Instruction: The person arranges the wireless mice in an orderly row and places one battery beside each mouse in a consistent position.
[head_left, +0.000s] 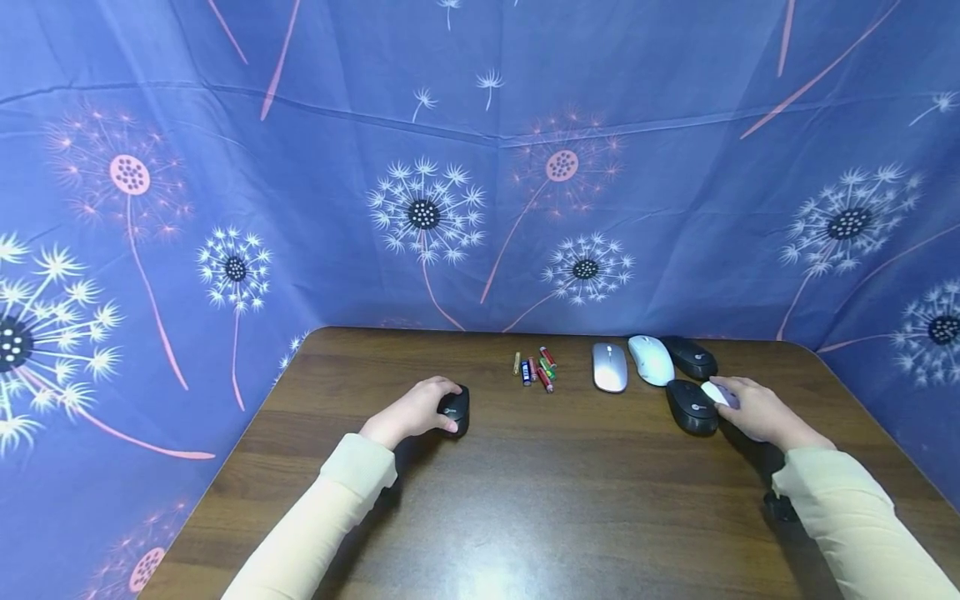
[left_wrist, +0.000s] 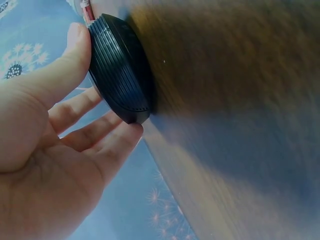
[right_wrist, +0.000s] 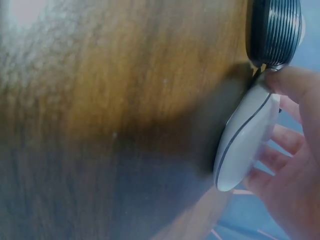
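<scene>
My left hand [head_left: 417,408] grips a black computer mouse [head_left: 454,410] at the middle left of the table. In the left wrist view, its ribbed side [left_wrist: 117,70] shows, with the thumb at one end and fingertips at the other. Over on the right, my right hand [head_left: 767,414] holds a white computer mouse [head_left: 717,393] between thumb and fingers. A dark line runs along the side of this white mouse [right_wrist: 245,137] in the right wrist view. Its tip meets, or nearly meets, another black mouse [head_left: 693,408] with ribbed sides; contact cannot be told for certain.
Several small batteries [head_left: 545,375] lie loosely grouped toward the back of the wooden table [head_left: 540,475]. Right of them sit a silver mouse [head_left: 609,368], a pale mouse [head_left: 652,361] and a black mouse [head_left: 692,358]. A blue dandelion-print cloth [head_left: 480,208] hangs behind.
</scene>
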